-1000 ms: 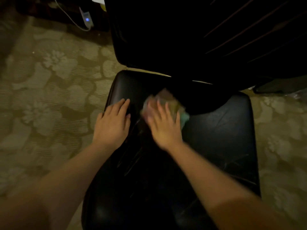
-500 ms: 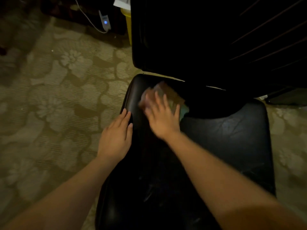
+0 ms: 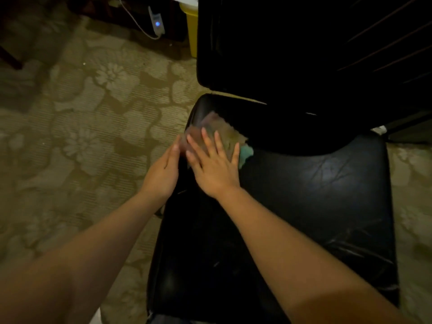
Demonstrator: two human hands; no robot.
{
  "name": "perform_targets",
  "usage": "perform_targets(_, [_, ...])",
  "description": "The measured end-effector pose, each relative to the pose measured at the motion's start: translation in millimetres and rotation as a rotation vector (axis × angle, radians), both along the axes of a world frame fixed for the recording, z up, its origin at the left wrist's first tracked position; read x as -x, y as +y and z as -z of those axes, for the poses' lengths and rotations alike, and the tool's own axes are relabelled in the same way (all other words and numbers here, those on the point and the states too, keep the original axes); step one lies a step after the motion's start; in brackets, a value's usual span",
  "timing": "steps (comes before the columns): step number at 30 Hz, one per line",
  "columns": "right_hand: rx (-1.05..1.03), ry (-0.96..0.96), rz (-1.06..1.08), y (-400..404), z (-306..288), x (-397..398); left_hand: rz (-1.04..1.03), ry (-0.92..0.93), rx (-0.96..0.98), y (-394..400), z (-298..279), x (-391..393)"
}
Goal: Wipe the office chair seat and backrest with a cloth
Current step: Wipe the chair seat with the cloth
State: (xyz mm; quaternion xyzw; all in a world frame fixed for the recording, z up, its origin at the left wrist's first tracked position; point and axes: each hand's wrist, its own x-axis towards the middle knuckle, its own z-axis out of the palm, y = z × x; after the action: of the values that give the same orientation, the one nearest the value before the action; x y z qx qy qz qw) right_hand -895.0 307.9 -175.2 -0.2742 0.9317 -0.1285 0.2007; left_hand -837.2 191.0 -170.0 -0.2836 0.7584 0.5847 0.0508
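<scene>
A black leather chair seat (image 3: 315, 195) fills the lower right of the head view, with the dark backrest (image 3: 292, 54) rising behind it. A pale multicoloured cloth (image 3: 224, 134) lies on the seat's far left corner. My right hand (image 3: 212, 162) presses flat on the cloth with fingers spread. My left hand (image 3: 163, 171) rests against the seat's left edge, fingers together, holding nothing visible, its fingertips beside the cloth.
A patterned beige carpet (image 3: 81, 136) covers the floor on the left. A yellow bin (image 3: 191, 31) stands beside the backrest. A white device with a blue light (image 3: 157, 23) and its cable lie at the top. Dark furniture is at the top left.
My right hand has pushed the cloth leftward to the seat's far left corner. My left hand has slid off the seat top onto its left edge. The view has shifted left.
</scene>
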Motion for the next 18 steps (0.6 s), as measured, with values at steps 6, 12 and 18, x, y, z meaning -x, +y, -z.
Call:
perform_targets(6, [0.076, 0.107, -0.268, 41.5, -3.2, -119.9, -0.127, -0.111, 0.066, 12.1, 0.7, -57.8])
perform_targets(12, [-0.064, 0.101, -0.291, 1.7, -8.6, -26.2, -0.087, -0.108, 0.191, 40.4, -6.7, -92.4])
perform_targets(18, [-0.022, 0.005, -0.466, 24.8, -11.0, -68.6, 0.069, -0.268, 0.253, 65.6, 11.6, -150.4])
